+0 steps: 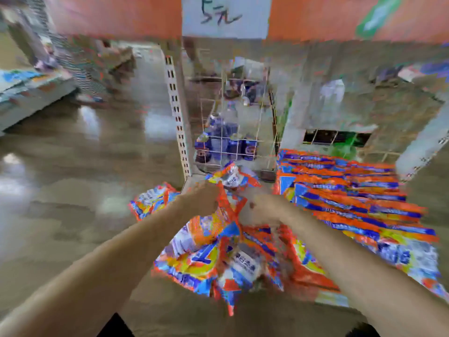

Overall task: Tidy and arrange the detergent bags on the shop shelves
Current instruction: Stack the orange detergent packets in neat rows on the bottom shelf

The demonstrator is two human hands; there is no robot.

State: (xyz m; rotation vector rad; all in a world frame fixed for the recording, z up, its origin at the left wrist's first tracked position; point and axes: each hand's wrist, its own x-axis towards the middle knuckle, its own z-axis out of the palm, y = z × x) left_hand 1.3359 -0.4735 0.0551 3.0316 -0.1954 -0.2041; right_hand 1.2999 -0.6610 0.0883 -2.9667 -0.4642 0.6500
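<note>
Both my left hand (205, 197) and right hand (261, 207) pinch the top edge of one detergent bag (218, 229), lifting it off the loose heap (218, 263) (blurred) to join the neat stack (352, 198) alongside.

Around the shelf

A handwritten white price card (225, 17) hangs on an orange band above. A slotted upright post (177, 117) stands beside a wire grid panel (239, 132), blurred blue bottles (226, 142) behind; glossy floor (73, 166) lies left

Head view, forward-down, close over shelf (413, 190)
</note>
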